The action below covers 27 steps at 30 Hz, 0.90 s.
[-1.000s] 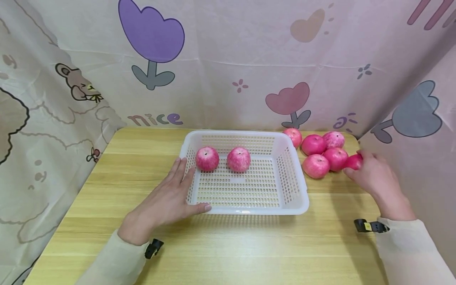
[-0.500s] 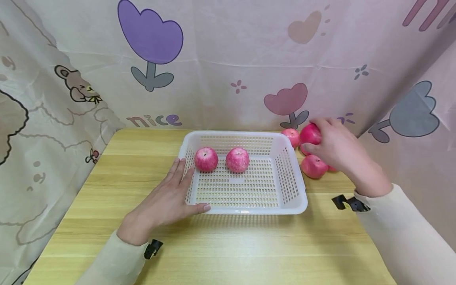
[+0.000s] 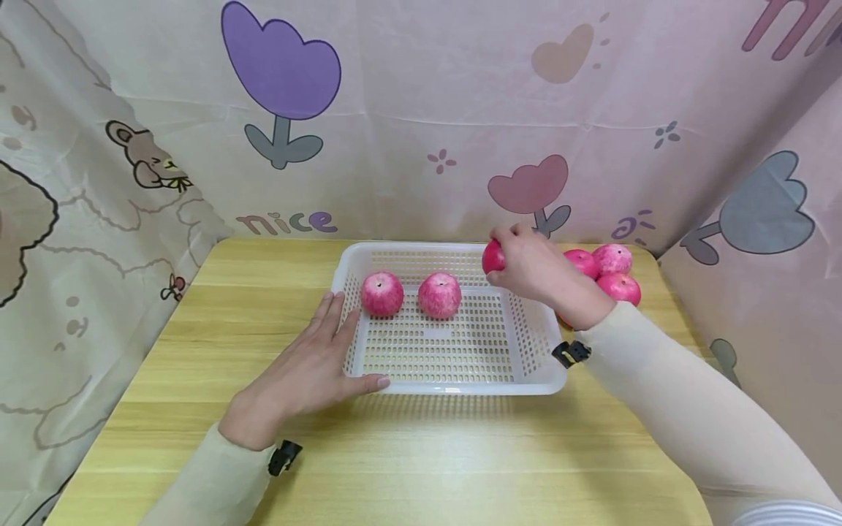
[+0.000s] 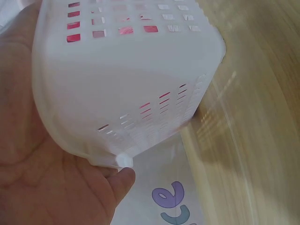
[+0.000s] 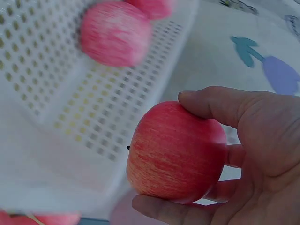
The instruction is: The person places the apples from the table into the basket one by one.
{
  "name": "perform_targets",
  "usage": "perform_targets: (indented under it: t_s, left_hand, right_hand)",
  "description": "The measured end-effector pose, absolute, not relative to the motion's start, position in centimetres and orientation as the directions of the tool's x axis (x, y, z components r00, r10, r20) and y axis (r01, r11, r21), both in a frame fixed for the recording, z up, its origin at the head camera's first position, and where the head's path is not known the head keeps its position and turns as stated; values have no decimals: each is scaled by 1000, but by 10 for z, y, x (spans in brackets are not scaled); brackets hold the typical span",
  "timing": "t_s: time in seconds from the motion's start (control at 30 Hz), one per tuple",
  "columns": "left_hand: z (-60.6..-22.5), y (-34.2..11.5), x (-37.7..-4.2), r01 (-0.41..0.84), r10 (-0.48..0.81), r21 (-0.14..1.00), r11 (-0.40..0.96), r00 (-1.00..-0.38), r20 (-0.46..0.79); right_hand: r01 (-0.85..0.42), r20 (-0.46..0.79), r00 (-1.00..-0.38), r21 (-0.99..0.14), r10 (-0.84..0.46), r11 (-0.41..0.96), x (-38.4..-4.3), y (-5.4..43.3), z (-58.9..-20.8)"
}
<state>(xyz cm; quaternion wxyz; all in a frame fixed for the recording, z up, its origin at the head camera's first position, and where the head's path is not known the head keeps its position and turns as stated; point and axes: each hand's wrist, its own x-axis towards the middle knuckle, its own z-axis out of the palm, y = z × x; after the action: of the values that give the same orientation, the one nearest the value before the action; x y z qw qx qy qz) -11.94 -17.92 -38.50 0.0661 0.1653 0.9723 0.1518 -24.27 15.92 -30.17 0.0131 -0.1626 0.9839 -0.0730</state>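
In the head view a white plastic basket [image 3: 454, 389] stands on the table, with two pink-red apples [image 3: 382, 294] inside, near its back left. My left hand [image 3: 305, 376] rests against the basket's left front corner, fingers spread along the left side and thumb on the front rim. The left wrist view shows that palm [image 4: 56, 187] beside the basket wall [image 4: 117, 70]. Over the back right of the basket my right hand [image 3: 536, 267] holds a red apple [image 3: 493, 258]. The right wrist view has this apple [image 5: 178, 152] between thumb and fingers, above the rim.
Several apples [image 3: 612, 259] sit on the table right of the basket, some hidden behind the right forearm. A patterned cloth [image 3: 408, 88] hangs behind the wooden table [image 3: 395, 460] and at both sides.
My right hand has picked up an apple at the far right of the group and carried it left over the basket. The left hand has stayed at the basket's corner.
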Motion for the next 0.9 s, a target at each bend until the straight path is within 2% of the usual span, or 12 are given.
perform_targets:
  t_s: [0.27,0.9]
  left_hand:
    - [-386,-179,-120,298,339,316,901,-937,-82]
    - [-385,-179,-120,296,338,327,897,-938,-78]
  right_hand:
    - [-315,-108,-940,-88,-323,945,-251,149,-334]
    - [-312,-217,-922,-76,-322,947,-261,135,-349]
